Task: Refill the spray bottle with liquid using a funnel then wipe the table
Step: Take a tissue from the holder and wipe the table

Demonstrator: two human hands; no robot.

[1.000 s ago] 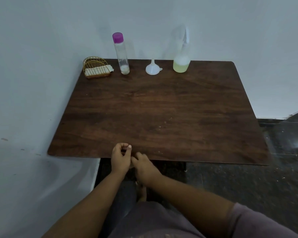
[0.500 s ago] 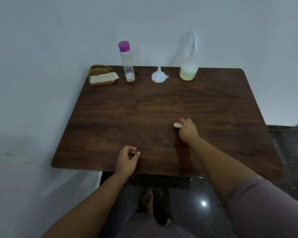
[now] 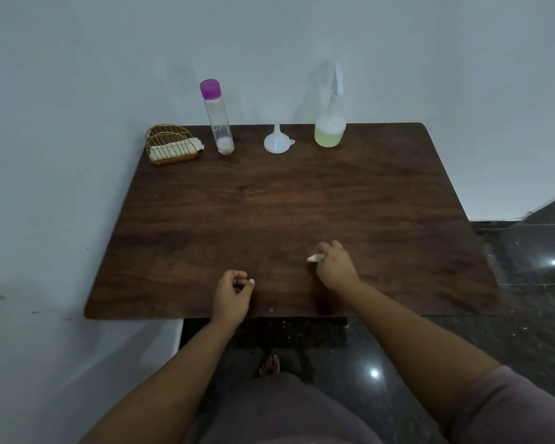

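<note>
On the dark wooden table [image 3: 269, 203], your left hand [image 3: 233, 296] hangs loosely curled and empty, your right hand [image 3: 335, 267] pinches a small white scrap [image 3: 314, 258], and the light, likely slippery spray bottle [image 3: 330, 123] wants gripping round its body.

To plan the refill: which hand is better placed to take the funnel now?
Probably the left hand: it holds nothing. The right hand pinches a small white thing. The funnel stands at the table's far edge, far from both.
</note>
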